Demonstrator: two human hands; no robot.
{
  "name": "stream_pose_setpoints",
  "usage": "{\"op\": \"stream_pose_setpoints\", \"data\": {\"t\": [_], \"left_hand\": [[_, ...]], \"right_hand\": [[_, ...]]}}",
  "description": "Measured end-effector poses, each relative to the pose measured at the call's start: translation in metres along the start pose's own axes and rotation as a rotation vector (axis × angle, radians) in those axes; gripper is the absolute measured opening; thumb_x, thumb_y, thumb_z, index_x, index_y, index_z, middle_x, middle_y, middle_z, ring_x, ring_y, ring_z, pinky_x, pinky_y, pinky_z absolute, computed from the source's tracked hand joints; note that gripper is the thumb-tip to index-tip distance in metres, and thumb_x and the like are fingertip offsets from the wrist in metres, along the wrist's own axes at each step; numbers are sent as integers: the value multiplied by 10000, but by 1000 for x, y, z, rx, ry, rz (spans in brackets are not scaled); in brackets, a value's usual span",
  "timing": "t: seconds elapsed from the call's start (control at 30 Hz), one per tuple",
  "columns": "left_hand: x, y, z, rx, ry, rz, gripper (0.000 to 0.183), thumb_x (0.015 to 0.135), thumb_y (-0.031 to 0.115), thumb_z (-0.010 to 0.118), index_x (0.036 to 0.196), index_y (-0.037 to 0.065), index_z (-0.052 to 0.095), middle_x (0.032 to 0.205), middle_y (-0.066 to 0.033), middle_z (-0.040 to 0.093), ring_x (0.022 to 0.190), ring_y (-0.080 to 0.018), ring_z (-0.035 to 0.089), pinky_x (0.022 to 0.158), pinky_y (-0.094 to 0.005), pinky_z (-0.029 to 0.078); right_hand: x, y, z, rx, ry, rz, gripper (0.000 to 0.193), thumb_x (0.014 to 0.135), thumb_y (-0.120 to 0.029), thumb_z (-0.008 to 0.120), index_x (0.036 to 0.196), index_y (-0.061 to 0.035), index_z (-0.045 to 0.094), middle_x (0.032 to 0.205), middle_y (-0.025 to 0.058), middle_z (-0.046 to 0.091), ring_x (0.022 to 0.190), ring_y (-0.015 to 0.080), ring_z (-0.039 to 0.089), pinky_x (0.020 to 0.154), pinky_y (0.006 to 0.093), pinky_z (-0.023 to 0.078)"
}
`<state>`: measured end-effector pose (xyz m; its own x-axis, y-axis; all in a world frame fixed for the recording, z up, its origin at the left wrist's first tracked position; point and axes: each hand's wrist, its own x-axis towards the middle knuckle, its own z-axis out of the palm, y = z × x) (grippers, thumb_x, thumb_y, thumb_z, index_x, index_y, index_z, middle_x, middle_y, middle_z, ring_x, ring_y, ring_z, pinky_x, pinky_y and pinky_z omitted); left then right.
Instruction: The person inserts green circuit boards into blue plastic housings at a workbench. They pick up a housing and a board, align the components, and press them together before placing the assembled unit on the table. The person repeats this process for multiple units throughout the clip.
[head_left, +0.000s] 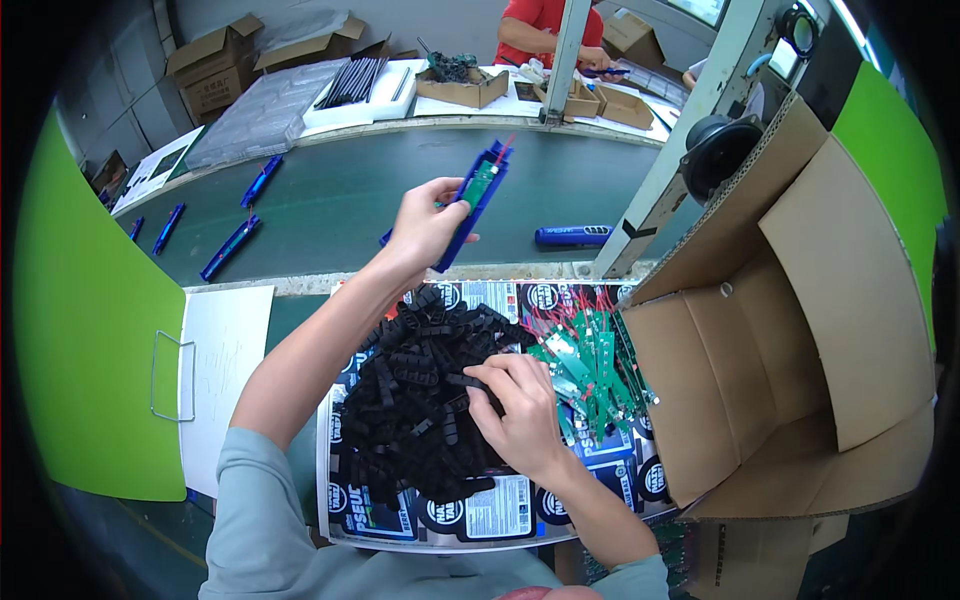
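Currently left grip clasps blue casing, upper end jutting out, near desk's far edge; right grip at black parts, can't tell if pinching.

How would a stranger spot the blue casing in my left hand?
Find the dark green surface. Above it, the left hand holds a blue casing. Unlike the blue pieces lying there, it is held up, with a green circuit board and red wire showing.
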<state>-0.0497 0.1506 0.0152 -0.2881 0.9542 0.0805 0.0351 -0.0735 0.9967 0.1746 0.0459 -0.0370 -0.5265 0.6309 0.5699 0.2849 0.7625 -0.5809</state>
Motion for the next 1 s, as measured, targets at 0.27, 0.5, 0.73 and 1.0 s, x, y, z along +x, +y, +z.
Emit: {"op": "stream_pose_setpoints", "data": {"t": [0.27, 0.5, 0.73, 1.0], "left_hand": [[122, -40, 78, 314, 114, -91, 394, 883, 56, 630, 1261, -20, 709, 1102, -151, 756, 947, -203, 711, 826, -336, 546], [188, -73, 166, 342, 111, -226, 363, 840, 106, 718, 1199, 92, 767, 1247, -209, 716, 1195, -359, 679, 1029, -425, 524], [219, -102, 222, 305, 88, -250, 375, 809, 122, 740, 1167, 12, 763, 1164, -215, 744, 1114, -319, 717, 970, -394, 539], [224, -100, 266, 389, -19, -223, 281, 836, 35, 685, 1108, -14, 737, 1250, -249, 691, 1189, -406, 664, 1014, -458, 543]], "right_hand": [[-8, 3, 10, 266, 140, 258, 252, 863, 15, 702, 1113, 22, 673, 916, 140, 648, 721, 239, 635, 686, 367, 531], [-7, 13, 16, 283, 94, 225, 201, 816, 48, 733, 1004, 13, 670, 874, 134, 650, 670, 228, 624, 620, 349, 517], [-13, 22, 19, 317, 45, 178, 322, 770, 14, 760, 1061, 47, 629, 964, 210, 649, 835, 411, 640, 731, 458, 536], [-28, 29, 24, 329, -14, 227, 366, 761, -93, 819, 1070, 49, 686, 1039, 246, 707, 967, 451, 699, 853, 491, 564]]}}
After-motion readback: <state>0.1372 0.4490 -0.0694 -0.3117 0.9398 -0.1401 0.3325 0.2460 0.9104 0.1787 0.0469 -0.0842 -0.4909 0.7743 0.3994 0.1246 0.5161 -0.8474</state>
